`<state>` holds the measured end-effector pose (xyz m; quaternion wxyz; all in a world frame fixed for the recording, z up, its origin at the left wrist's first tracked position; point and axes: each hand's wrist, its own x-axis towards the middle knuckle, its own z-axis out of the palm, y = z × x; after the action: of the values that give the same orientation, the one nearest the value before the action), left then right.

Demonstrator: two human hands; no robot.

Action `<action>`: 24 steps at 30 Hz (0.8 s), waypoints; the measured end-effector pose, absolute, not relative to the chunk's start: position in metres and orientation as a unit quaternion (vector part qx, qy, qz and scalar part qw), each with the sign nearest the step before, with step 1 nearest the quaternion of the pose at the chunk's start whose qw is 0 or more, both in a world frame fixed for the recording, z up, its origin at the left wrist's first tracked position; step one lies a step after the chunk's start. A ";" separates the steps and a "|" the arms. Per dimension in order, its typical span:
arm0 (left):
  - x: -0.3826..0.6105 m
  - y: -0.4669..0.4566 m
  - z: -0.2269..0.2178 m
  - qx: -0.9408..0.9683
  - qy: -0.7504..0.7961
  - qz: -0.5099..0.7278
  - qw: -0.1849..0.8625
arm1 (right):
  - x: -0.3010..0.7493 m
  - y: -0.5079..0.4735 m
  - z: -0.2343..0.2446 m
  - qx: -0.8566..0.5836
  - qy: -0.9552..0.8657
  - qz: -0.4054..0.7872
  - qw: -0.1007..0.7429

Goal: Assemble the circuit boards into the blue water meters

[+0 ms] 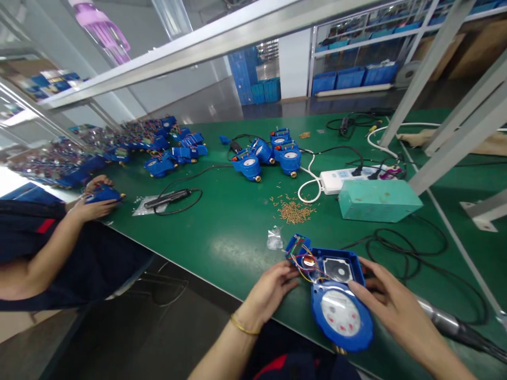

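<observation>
A blue water meter (pixel 339 309) with a white round dial lies at the near edge of the green table (pixel 222 232), its top cover off so coloured wires and a small circuit part show. My left hand (pixel 270 291) rests against the meter's left side, fingers curled near the wires. My right hand (pixel 390 303) lies on the meter's right side, fingers spread over its edge. Both hands steady the meter.
A pile of small brass screws (pixel 293 210), a teal metal box (pixel 378 199), a white power strip (pixel 343 178) and black cables lie beyond. More blue meters (pixel 269 153) stand mid-table. A co-worker's hands (pixel 93 203) hold another meter at left. An electric screwdriver (pixel 451 323) lies right.
</observation>
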<state>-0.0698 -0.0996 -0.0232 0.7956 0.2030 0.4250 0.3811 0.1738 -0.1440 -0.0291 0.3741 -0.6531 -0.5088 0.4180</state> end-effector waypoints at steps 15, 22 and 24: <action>-0.040 -0.037 -0.013 0.275 0.436 0.418 0.748 | 0.196 -0.125 -0.013 -0.637 -0.549 0.433 0.324; -0.033 -0.044 0.004 0.293 0.424 0.455 0.726 | 0.187 -0.105 0.016 -0.634 -0.561 0.276 0.455; -0.032 -0.049 0.008 0.296 0.426 0.466 0.717 | 0.176 -0.099 0.026 -0.610 -0.596 0.229 0.470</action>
<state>-0.0316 -0.0489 0.0083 0.7167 0.2959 0.4262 0.4659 0.1758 -0.0986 0.0258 0.4696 -0.6095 -0.5963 0.2290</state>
